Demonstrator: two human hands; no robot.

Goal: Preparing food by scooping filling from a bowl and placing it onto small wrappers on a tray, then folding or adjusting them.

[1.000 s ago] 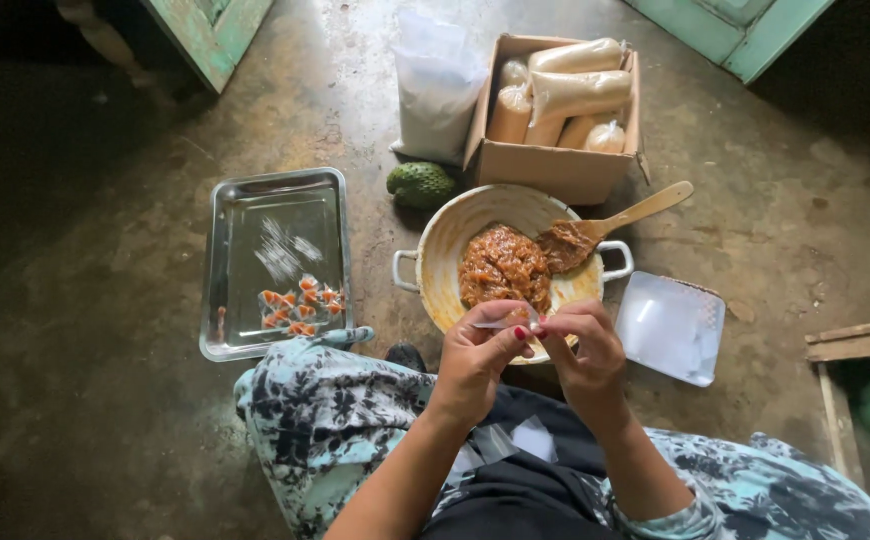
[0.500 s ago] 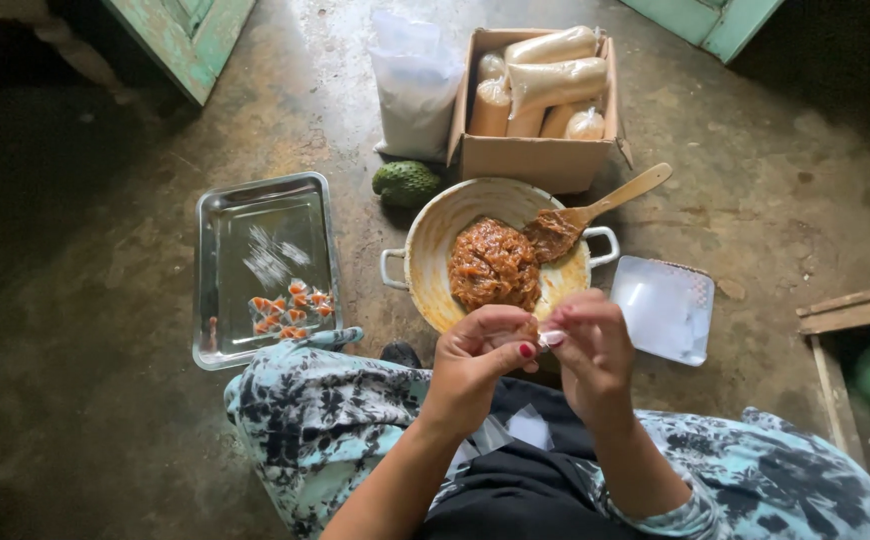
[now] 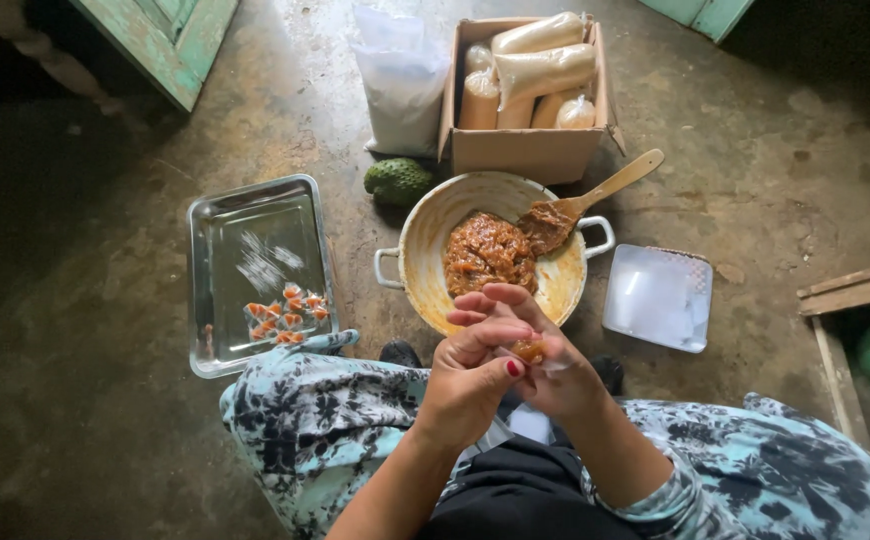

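My left hand (image 3: 470, 375) and my right hand (image 3: 545, 360) meet over my lap, both pinching a small brown lump of paste (image 3: 528, 350) in a clear wrapper. Just beyond them stands a cream two-handled pot (image 3: 425, 240) holding a mound of brown paste (image 3: 488, 252), with a wooden spoon (image 3: 595, 195) resting in it. To the left lies a metal tray (image 3: 255, 240) with several small wrapped orange-brown pieces (image 3: 285, 315) near its front edge.
A stack of clear wrappers (image 3: 658, 297) lies right of the pot. Behind are a cardboard box (image 3: 525, 150) of filled plastic bags, a white sack (image 3: 400, 85) and a green bumpy fruit (image 3: 398, 181). Wooden planks (image 3: 860, 285) lie at the right, on concrete floor.
The hands have closed together around the lump, drawing slightly nearer to my lap. The pot, spoon and tray have stayed in place.
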